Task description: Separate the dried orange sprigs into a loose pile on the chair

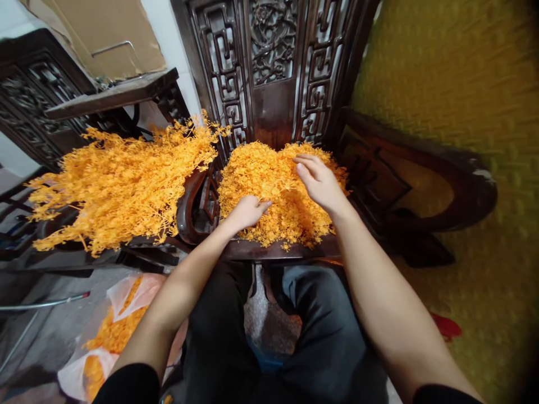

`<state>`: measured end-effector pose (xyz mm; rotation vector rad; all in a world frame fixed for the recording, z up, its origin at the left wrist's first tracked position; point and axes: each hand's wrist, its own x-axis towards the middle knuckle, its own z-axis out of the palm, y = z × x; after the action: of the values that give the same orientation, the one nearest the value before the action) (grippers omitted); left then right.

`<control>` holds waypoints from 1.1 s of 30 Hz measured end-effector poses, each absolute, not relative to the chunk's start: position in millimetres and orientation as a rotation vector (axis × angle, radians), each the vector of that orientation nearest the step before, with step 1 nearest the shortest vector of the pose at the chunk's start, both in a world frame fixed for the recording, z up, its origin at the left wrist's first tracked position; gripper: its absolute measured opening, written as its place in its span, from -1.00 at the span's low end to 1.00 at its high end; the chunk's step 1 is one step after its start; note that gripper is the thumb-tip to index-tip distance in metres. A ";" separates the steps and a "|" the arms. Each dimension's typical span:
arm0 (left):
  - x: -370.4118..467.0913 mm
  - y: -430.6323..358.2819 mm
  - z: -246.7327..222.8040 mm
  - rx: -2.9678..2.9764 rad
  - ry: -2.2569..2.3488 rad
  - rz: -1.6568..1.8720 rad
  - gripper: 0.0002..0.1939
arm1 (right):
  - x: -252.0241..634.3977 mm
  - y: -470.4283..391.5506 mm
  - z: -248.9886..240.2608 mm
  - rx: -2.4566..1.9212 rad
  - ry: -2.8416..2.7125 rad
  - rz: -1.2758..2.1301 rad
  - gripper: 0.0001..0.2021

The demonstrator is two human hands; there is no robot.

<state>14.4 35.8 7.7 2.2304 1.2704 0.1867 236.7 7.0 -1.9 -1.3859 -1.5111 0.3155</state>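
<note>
A heaped pile of orange artificial flower sprigs (273, 174) covers the seat of a carved dark wooden chair (275, 109). My left hand (249, 212) lies against the near left side of this pile, its fingers curled and pressed together. Whatever they pinch is too small or hidden to make out. Over the right part of the heap is my right hand (319, 180), with fingers stretched out and thumb apart. Nothing shows in it. Further left, a second large bundle of orange sprigs (126, 185) lies across dark wooden furniture.
The chair's curved armrest (191, 207) stands between the two piles. Clear plastic bags (137, 294) with more orange pieces rest on the floor at lower left, near a metal rod (46, 304). Woven yellow-brown matting (446, 84) rises on the right beside another curved wooden arm (475, 193).
</note>
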 end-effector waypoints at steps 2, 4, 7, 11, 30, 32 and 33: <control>14.2 34.6 7.3 2.349 1.299 0.166 -0.47 | 225.6 -5.8 14.5 -1.289 -1.694 0.246 -0.54; 13.7 32.4 7.5 2.455 1.337 0.129 -0.55 | 213.7 -11.7 22.7 -1.245 -1.898 0.226 -0.45; 13.3 28.7 8.4 2.553 1.387 0.058 -0.59 | 199.3 -7.6 21.2 -1.180 -2.114 0.262 -0.53; 11.9 26.9 7.7 2.596 1.374 -0.001 -0.48 | 196.4 -0.5 18.9 -1.099 -2.075 0.415 -0.84; -7.5 40.7 2.2 2.203 1.306 0.176 -0.51 | 231.5 24.2 -22.4 -1.408 -1.281 0.402 -0.70; -7.6 43.2 0.8 2.185 1.328 0.202 -0.50 | 222.9 18.1 -14.7 -1.331 -1.227 0.587 -0.60; -7.6 44.1 0.4 2.181 1.325 0.216 -0.50 | 218.2 14.8 -11.5 -1.288 -1.204 0.707 -0.55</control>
<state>-7.6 44.1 0.4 2.1811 1.3251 0.2159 218.2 14.8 -11.5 -1.2880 -1.2041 0.7075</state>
